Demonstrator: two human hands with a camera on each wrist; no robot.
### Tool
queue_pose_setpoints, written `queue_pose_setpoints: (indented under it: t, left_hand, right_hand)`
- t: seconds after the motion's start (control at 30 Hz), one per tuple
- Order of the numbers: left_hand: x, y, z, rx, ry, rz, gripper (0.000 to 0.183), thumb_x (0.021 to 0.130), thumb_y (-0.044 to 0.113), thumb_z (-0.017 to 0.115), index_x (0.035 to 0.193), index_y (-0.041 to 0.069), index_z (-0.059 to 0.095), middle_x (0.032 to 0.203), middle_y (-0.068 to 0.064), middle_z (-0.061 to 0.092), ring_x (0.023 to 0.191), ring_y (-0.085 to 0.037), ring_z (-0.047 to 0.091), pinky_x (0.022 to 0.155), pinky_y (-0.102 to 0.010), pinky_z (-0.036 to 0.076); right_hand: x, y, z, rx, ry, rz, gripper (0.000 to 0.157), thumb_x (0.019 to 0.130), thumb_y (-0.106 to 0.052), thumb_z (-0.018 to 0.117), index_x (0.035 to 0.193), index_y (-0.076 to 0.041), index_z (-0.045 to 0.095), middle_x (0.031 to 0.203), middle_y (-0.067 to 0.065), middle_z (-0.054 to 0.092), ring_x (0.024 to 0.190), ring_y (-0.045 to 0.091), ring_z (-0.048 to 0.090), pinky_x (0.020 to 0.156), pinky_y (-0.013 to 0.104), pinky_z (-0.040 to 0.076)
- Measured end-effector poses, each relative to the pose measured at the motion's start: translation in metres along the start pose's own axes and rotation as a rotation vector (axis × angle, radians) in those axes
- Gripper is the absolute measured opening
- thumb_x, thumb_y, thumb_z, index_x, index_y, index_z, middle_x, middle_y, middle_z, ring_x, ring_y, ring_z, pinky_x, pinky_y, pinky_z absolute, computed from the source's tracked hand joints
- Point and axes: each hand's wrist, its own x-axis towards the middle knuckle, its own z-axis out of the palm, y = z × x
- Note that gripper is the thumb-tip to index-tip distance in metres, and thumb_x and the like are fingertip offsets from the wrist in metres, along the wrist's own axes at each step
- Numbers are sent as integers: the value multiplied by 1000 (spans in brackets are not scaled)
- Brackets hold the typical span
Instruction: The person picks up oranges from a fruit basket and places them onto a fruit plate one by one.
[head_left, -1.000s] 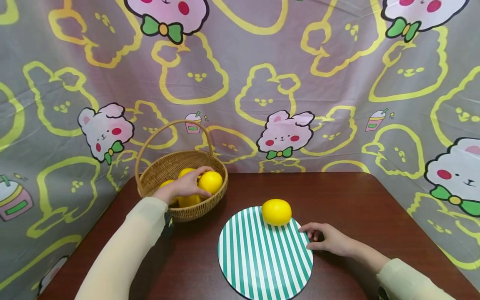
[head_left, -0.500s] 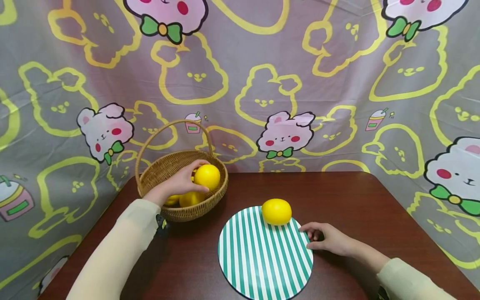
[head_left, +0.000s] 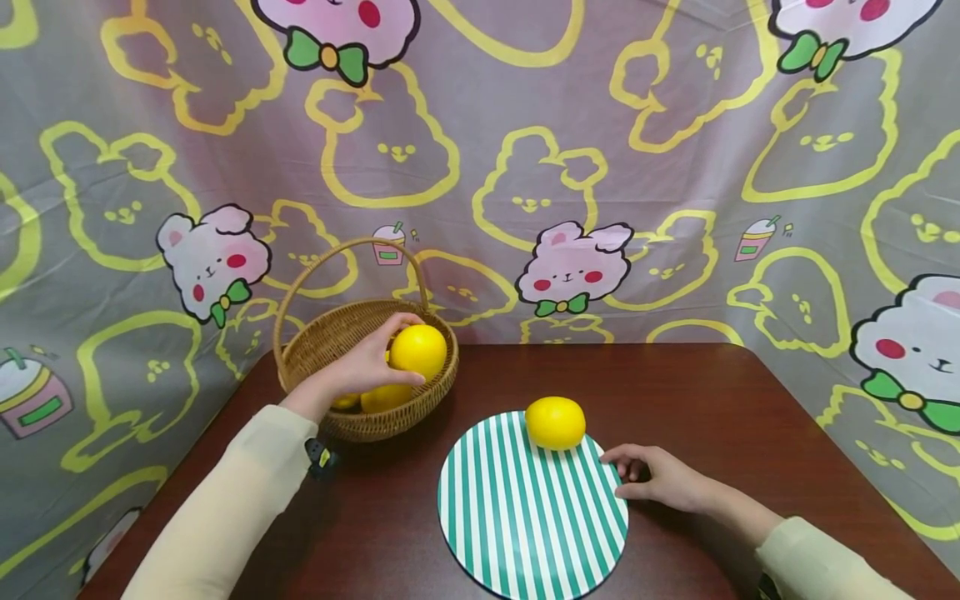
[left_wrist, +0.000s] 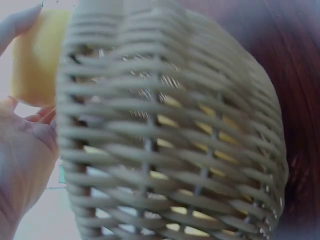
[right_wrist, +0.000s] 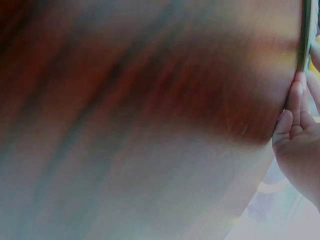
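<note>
I can see the person's left hand [head_left: 367, 362] holding a yellow lemon [head_left: 418, 352], thumb on the near side and fingers round the far side. The lemon is over the right side of a wicker basket [head_left: 393, 423], which sits by the worktop's far left corner. The lemon shows an almost round outline toward the person's head, so I cannot tell which way its long axis points. Two more yellow fruits, a larger one [head_left: 386, 398] and a partly hidden one [head_left: 346, 402], lie lower in the basket, tucked beneath the hand and wrist.

The right hand [head_left: 660, 479] is at the right edge of a round striped plate [head_left: 510, 517], fingers loosely bent and thumb a little apart from them, the tips at the rim. The plate lies flat on the dark brown worktop [head_left: 675, 392], well in from its right edge, with green and white stripes running from its far edge to its near edge. At the plate's far edge rests another lemon [head_left: 556, 423] on its side, its long axis lying left to right, roughly along the worktop's far edge.
</note>
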Motion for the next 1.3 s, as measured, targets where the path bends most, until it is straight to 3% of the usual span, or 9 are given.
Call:
queue_pose_setpoints:
  t: [0.53, 0.93, 1.3]
  left_hand:
    - [-8, 35, 21, -87, -73, 100, 78, 77, 24, 83, 138, 24, 34, 129, -5, 49, 101, -27, 55, 82, -44, 47]
    - [-7, 39, 37, -33, -102, 143, 80, 75, 27, 84, 139, 22, 35, 125, -2, 51, 96, -24, 56, 80, -42, 48]
    - [-6, 41, 55, -56, -161, 139, 79, 74, 30, 85, 139, 26, 39, 120, 6, 56, 98, -19, 56, 83, -42, 47]
  right_hand:
    - [-1, 1, 0, 10, 3, -10, 40, 89, -18, 71, 124, -3, 59, 91, 5, 54, 78, 12, 51, 69, 24, 44]
    - [0, 0, -1, -3, -1, -6, 41, 89, -19, 72, 124, -3, 59, 91, 5, 53, 78, 13, 51, 68, 24, 44]
    - [-1, 0, 1, -5, 8, -23, 40, 89, -19, 72, 123, -2, 59, 91, 5, 54, 77, 12, 51, 68, 24, 45]
